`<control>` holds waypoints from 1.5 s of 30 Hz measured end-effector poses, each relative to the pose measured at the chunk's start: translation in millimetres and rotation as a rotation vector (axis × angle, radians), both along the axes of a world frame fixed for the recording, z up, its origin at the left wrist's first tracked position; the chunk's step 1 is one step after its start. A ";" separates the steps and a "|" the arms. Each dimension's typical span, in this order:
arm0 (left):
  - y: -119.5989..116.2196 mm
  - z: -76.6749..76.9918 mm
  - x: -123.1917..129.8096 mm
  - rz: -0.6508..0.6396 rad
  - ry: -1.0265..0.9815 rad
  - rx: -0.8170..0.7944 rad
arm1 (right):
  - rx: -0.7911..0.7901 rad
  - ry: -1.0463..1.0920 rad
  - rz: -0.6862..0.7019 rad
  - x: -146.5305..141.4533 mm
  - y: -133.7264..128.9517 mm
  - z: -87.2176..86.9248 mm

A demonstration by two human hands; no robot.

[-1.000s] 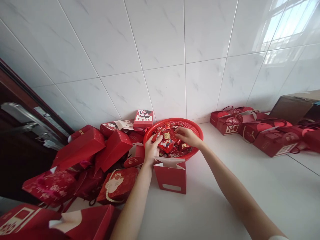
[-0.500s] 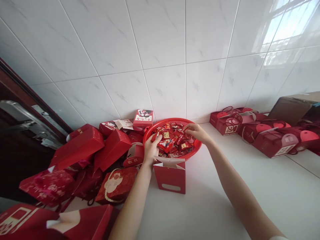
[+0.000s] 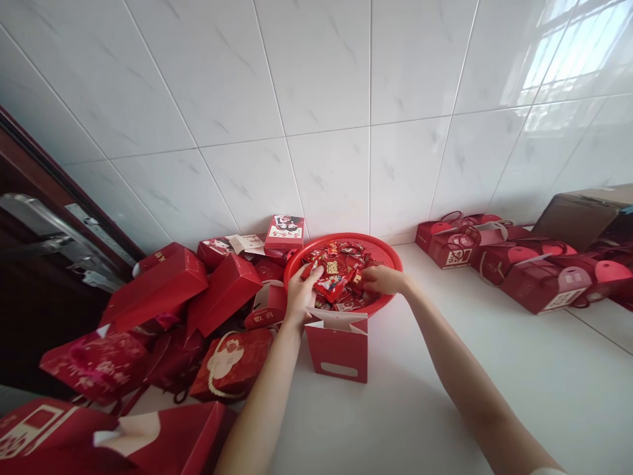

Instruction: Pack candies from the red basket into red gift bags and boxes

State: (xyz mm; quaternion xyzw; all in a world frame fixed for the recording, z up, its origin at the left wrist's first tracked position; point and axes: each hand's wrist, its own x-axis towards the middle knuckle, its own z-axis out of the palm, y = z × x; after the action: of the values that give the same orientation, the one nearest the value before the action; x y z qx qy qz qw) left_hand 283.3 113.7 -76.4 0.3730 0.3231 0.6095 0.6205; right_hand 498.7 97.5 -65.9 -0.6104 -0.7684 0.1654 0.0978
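A round red plastic basket (image 3: 390,254) holds many small red-wrapped candies (image 3: 349,305). At its left side my left hand (image 3: 301,290) is closed on a red candy packet (image 3: 332,284) with gold and white print. My right hand (image 3: 383,280) reaches into the right part of the basket, fingers bent down among the candies; what they hold, if anything, is hidden. Just in front of the basket an open red paper box (image 3: 337,349) stands upright on the white table, near my left wrist.
Red gift boxes (image 3: 153,287) are heaped on the left, some with rope handles. More red boxes (image 3: 539,284) stand at the right, beside a brown carton (image 3: 573,218). A tiled wall (image 3: 331,171) rises behind, and a door handle (image 3: 44,224) is at far left.
My right hand has moved lower and slightly left, deeper into the candies. My left hand still holds its packet, nearly unmoved.
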 end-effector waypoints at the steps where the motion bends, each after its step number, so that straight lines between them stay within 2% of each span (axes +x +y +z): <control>1: 0.2 -0.4 -0.2 -0.002 0.000 0.003 | 0.033 0.012 -0.024 -0.3 1.0 -1.3; 6: 2.1 -1.9 -1.4 0.007 -0.006 -0.004 | 0.114 0.070 -0.093 1.0 3.6 -1.6; 13: 3.4 -2.9 -2.0 0.015 -0.002 0.002 | 0.187 0.159 -0.120 2.7 3.6 1.0; 19: 0.8 -0.1 -0.4 0.004 0.003 0.001 | 0.236 0.308 -0.220 14.0 1.0 4.5; 21: 0.9 0.0 -0.4 -0.001 -0.001 -0.006 | 0.209 0.244 -0.208 16.3 -1.6 6.9; 25: 2.5 -1.6 -1.1 -0.001 -0.001 -0.001 | 0.038 -0.035 -0.114 11.6 -1.5 8.0; 30: 3.0 -2.3 -1.4 -0.015 -0.002 0.012 | -0.045 -0.151 -0.156 2.4 15.4 2.9; 36: 0.9 -0.2 -0.1 -0.027 -0.027 0.003 | -0.126 -0.187 -0.161 2.9 35.0 2.2; 45: -1.1 3.0 0.4 -0.032 -0.035 -0.001 | -0.190 -0.076 -0.090 2.9 36.3 0.8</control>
State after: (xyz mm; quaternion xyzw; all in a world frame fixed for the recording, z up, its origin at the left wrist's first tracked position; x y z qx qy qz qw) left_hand 283.6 112.5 -73.4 0.3670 0.3063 0.6057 0.6361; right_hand 501.6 133.8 -65.2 -0.6566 -0.7243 0.2097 0.0174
